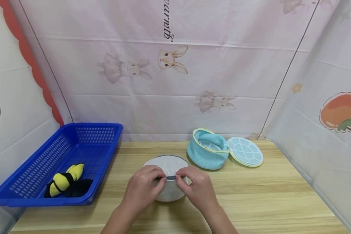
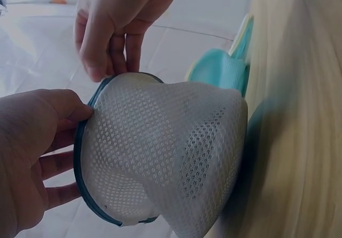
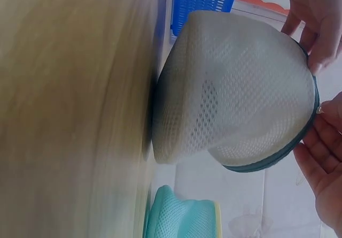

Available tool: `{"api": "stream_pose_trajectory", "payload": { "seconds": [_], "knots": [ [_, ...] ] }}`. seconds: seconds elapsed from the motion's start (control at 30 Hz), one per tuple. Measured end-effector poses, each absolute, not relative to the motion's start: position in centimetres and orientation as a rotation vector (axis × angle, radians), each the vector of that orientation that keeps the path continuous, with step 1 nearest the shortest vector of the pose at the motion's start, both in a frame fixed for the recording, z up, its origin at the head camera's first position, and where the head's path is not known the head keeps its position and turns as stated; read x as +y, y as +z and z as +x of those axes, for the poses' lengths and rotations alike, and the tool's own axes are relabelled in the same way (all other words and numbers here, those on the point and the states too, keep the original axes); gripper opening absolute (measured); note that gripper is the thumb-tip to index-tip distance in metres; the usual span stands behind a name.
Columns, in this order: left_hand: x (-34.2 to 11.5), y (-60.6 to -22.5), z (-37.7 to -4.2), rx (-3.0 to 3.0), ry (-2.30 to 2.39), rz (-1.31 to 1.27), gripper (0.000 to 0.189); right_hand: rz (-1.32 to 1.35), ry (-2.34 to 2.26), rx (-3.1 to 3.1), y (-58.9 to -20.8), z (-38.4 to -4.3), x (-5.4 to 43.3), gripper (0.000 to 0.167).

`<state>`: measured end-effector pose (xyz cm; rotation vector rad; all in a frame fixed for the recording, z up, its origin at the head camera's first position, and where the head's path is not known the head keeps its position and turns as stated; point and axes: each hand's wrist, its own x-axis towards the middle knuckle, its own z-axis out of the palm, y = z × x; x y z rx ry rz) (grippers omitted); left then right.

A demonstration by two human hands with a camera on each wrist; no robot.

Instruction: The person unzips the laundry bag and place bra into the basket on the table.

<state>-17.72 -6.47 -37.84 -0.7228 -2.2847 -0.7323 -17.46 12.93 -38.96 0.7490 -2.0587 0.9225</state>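
Note:
A white mesh laundry bag (image 1: 170, 194) with a dark blue zipper rim stands on the table in front of me. At the near side of its rim, my left hand (image 1: 143, 183) pinches the edge between thumb and fingers. Just to the right, my right hand (image 1: 196, 183) pinches the same edge, and a small zipper pull (image 3: 319, 109) shows at its fingertips in the right wrist view. The white mesh lid (image 1: 169, 162) lies across the top of the bag. In the left wrist view the bag's mesh side (image 2: 144, 136) is creased and dented inward.
At the left stands a blue plastic basket (image 1: 105, 162) holding a yellow-and-black cloth bundle (image 1: 61, 182) and a black bundle (image 1: 79, 188). Behind the bag to the right, a turquoise mesh bag (image 1: 207, 159) stands unzipped, its round lid (image 1: 245, 151) folded out onto the wooden table (image 1: 251, 201).

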Motion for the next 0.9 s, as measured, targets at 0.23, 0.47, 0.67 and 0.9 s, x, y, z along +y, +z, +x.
{"api": "stream_pose_trajectory", "payload": {
  "seconds": [0.23,0.47,0.67,0.9],
  "knots": [
    [-6.8,-37.8,-17.8,-2.311,-0.727,-0.687,0.009,0.742,0.901,-2.052,-39.1,-17.7,13.2,0.012],
    [-6.8,-37.9,-17.8,-2.286,-0.736,-0.661,0.01,0.757,0.919,-2.037,-39.3,-17.6,12.9,0.012],
    [-6.4,-38.1,-17.8,-2.249,-0.76,-0.756,0.007,0.78,0.93,-2.021,-39.3,-17.4,12.4,0.013],
    [-5.5,-38.5,-17.7,-2.185,-0.769,-0.832,0.008,0.814,0.922,-2.008,-39.5,-17.2,11.9,0.013]
  ]
}}
